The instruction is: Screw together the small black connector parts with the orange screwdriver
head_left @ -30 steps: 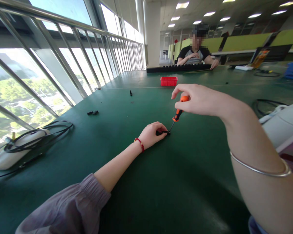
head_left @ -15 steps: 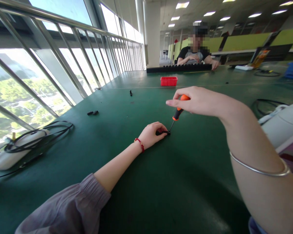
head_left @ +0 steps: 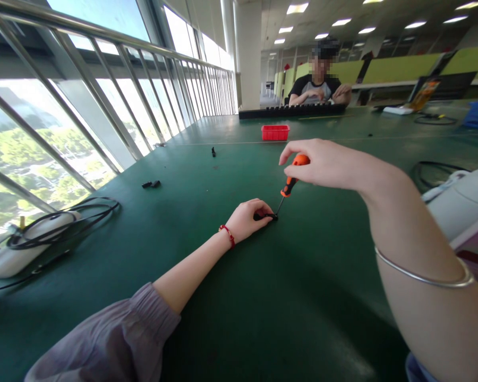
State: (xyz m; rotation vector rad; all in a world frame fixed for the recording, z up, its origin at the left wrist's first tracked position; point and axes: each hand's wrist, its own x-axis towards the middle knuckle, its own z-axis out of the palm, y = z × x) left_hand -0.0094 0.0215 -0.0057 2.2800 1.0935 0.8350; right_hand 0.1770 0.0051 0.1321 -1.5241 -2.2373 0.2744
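Observation:
My left hand (head_left: 247,219) rests on the green table (head_left: 207,297), its fingers closed on a small black part (head_left: 265,216) and pressing it down. My right hand (head_left: 322,163) grips the orange top of a small screwdriver (head_left: 290,183) with an orange and black handle. The screwdriver slants down to the left, and its thin tip meets the black part just right of my left fingers.
Loose black parts (head_left: 151,184) and another small piece (head_left: 213,152) lie to the left. A red bin (head_left: 275,132) and a long black strip (head_left: 292,111) sit further back, where another person (head_left: 321,85) is seated. A white box with coiled cables (head_left: 35,239) lies far left, cables and white equipment (head_left: 458,196) right.
My right fingers shifted around the screwdriver's handle top, as if turning it, while the tip stayed on the black part. My left hand kept still. The person at the back moved their hands.

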